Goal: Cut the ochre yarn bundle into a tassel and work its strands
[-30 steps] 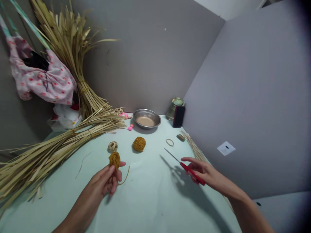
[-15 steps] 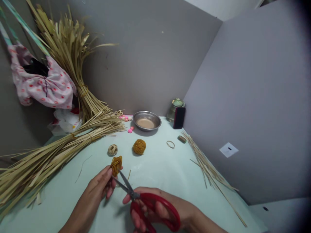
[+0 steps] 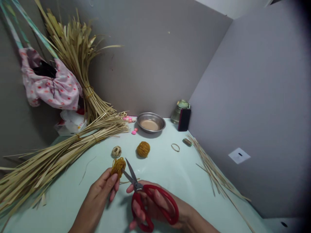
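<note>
Between the thumb and fingers of my left hand [image 3: 103, 191] is a looped bundle of mustard-coloured cord [image 3: 119, 166]. My right hand [image 3: 162, 204] grips red-handled scissors [image 3: 136, 186] by their loops. The blades are spread, and one tip reaches the right edge of the cord bundle. I cannot tell whether a strand lies between the blades. Behind the bundle sit a woven straw ball [image 3: 116, 151] and a wound ball of mustard cord [image 3: 143, 149], both apart from my hands.
Straw bundles [image 3: 65, 155] lie along the left. A metal bowl [image 3: 151, 123] with cloudy liquid stands at the back, near pink pieces [image 3: 133, 132]. A glass jar [image 3: 175, 116] and phone [image 3: 184, 119] stand at the wall. Loose straw strips [image 3: 216, 174] and a small ring [image 3: 175, 148] lie right.
The scissors have shifted so their lower blade tip lies at the bundle's right side. In my left hand the bundle is turned and its loops look more fanned out. The camera view has shifted slightly.
</note>
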Demonstrator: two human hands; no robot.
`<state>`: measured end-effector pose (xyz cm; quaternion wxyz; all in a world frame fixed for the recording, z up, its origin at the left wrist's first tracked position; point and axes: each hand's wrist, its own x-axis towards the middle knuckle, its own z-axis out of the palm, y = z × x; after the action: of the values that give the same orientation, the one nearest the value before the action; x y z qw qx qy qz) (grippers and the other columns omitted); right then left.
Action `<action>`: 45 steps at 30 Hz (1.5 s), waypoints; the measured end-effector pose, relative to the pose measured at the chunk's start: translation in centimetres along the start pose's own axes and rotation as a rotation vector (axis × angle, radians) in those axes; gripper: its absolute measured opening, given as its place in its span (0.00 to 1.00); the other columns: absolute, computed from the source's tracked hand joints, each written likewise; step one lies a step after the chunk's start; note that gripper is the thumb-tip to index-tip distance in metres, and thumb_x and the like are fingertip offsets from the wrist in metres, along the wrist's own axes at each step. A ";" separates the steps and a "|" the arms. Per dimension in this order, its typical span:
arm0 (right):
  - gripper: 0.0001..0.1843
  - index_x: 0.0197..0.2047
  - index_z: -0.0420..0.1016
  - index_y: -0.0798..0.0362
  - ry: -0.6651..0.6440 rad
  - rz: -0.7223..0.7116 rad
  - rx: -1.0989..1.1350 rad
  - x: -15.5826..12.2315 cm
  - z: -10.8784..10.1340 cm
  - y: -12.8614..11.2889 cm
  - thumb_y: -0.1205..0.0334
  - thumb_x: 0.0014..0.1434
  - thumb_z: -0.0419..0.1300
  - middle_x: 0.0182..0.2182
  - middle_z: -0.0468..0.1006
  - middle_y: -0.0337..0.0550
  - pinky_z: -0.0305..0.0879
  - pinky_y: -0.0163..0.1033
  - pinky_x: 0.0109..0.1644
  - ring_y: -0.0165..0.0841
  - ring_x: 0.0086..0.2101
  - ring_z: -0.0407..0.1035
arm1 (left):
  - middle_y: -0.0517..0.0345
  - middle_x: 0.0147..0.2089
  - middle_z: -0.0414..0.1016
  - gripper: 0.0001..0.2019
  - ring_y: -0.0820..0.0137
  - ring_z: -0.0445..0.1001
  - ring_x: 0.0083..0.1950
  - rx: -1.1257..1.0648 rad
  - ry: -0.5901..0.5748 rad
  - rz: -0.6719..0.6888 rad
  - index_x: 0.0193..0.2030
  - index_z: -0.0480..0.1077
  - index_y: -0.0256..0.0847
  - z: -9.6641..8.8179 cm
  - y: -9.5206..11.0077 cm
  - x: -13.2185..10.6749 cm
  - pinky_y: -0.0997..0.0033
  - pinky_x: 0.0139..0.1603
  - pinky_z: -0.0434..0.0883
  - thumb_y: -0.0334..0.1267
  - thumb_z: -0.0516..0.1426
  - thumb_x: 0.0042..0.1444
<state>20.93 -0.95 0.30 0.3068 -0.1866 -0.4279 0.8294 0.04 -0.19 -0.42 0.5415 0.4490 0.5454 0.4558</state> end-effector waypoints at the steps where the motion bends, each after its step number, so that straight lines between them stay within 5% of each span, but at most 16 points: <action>1: 0.36 0.51 0.75 0.54 -0.004 -0.011 -0.001 0.1 0.0 0.1 0.31 0.56 0.64 0.30 0.71 0.41 0.70 0.47 0.45 0.29 0.30 0.64 | 0.65 0.23 0.67 0.20 0.71 0.62 0.25 0.002 -0.007 0.001 0.30 0.73 0.44 0.1 0.0 0.1 0.73 0.31 0.63 0.60 0.61 0.57; 11: 0.35 0.50 0.73 0.53 0.016 -0.063 0.057 0.2 -1.0 1.6 0.30 0.55 0.64 0.29 0.69 0.42 0.64 0.37 0.34 0.33 0.30 0.65 | 0.63 0.25 0.66 0.18 0.68 0.62 0.26 0.174 -0.256 -0.010 0.36 0.77 0.44 0.8 -1.1 -0.8 0.72 0.28 0.62 0.57 0.57 0.60; 16: 0.31 0.50 0.75 0.55 0.075 -0.100 0.138 0.0 -0.7 1.7 0.34 0.60 0.61 0.27 0.66 0.38 0.66 0.38 0.37 0.29 0.28 0.58 | 0.63 0.23 0.67 0.17 0.66 0.65 0.27 0.312 -0.151 0.118 0.30 0.76 0.45 0.4 -0.7 -0.6 0.72 0.29 0.65 0.55 0.56 0.60; 27: 0.33 0.55 0.74 0.59 0.066 -0.121 0.007 -0.4 -0.1 1.3 0.37 0.62 0.62 0.21 0.61 0.29 0.70 0.37 0.33 0.21 0.19 0.50 | 0.64 0.26 0.73 0.19 0.67 0.69 0.25 0.483 -0.159 0.263 0.44 0.78 0.45 -0.9 -1.8 0.5 0.73 0.28 0.69 0.52 0.50 0.66; 32: 0.39 0.57 0.70 0.56 0.007 -0.107 0.034 -0.3 -0.4 2.1 0.30 0.60 0.59 0.29 0.69 0.37 0.69 0.41 0.39 0.26 0.24 0.62 | 0.60 0.32 0.78 0.18 0.63 0.79 0.37 0.519 -0.237 0.291 0.37 0.77 0.46 -0.7 -2.3 0.2 0.73 0.39 0.74 0.50 0.49 0.68; 45: 0.35 0.52 0.76 0.60 0.119 -0.120 -0.081 -0.8 -0.3 1.9 0.34 0.62 0.61 0.20 0.59 0.28 0.59 0.29 0.23 0.20 0.17 0.47 | 0.61 0.31 0.77 0.17 0.63 0.81 0.42 0.604 -0.223 0.406 0.36 0.74 0.47 -1.4 -2.6 0.8 0.74 0.37 0.75 0.46 0.47 0.69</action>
<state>21.03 -2.17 -1.39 0.3730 -0.2218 -0.4526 0.7790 -1.31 0.15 -3.11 0.3394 0.7340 0.4930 0.3208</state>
